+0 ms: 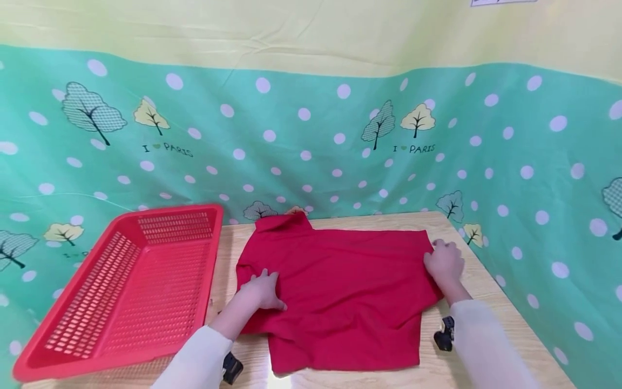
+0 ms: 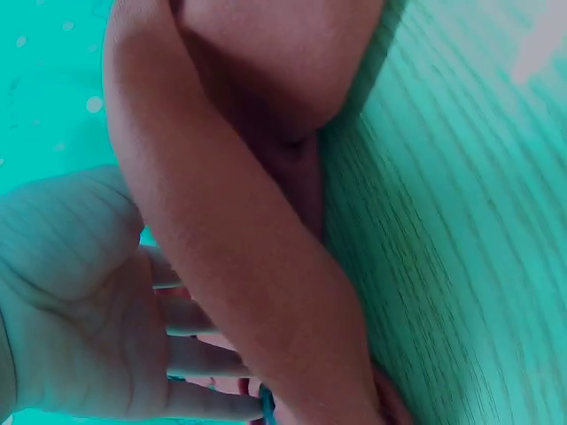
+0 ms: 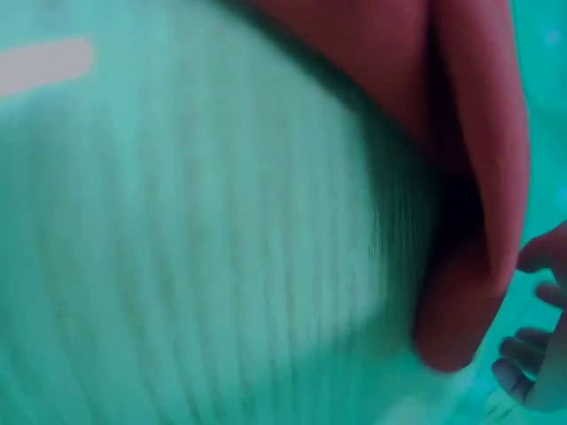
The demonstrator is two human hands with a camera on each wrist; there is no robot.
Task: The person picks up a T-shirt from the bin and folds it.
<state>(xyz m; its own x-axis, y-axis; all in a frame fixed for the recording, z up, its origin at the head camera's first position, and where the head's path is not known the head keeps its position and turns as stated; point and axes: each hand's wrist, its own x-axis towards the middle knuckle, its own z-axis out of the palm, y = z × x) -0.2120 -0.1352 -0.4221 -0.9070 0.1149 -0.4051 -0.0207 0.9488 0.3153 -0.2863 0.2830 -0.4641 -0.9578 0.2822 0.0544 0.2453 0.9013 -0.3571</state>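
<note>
One red shirt (image 1: 340, 286), seemingly folded, wrinkled.

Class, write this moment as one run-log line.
left hand: rests on red shirt | right hand: on shirt's right edge | red basket: left, on table

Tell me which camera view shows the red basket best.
The head view: the red basket appears whole there, tilted, left of the red shirt. The left wrist and right wrist views show only folded shirt, table and fingers; no basket.
</note>
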